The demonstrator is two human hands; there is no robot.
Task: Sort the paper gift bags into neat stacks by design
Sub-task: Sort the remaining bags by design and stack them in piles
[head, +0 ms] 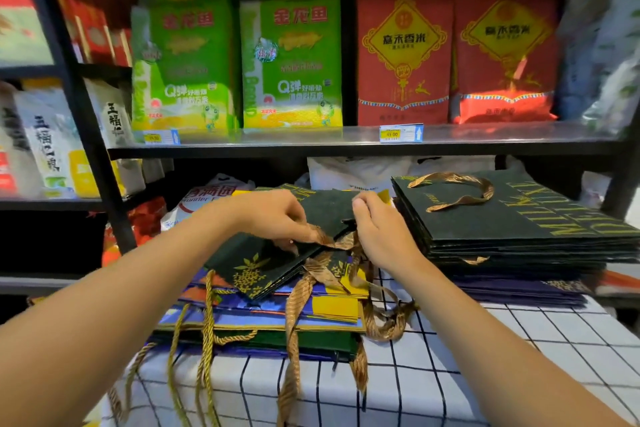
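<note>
On the checked surface [450, 374] lies the mixed pile [263, 319], still unsorted. Above it the left hand [273, 218] and right hand [381, 229] each pinch a dark green bag [284, 253] near its ribbon (tangled, it seems). Next, I judge: free it, then lay it squarely on the green stack [512, 218] beyond.

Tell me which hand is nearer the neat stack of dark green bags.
Right. The right hand is just beside the neat stack; the left hand is farther off, across the bag both hold.
</note>
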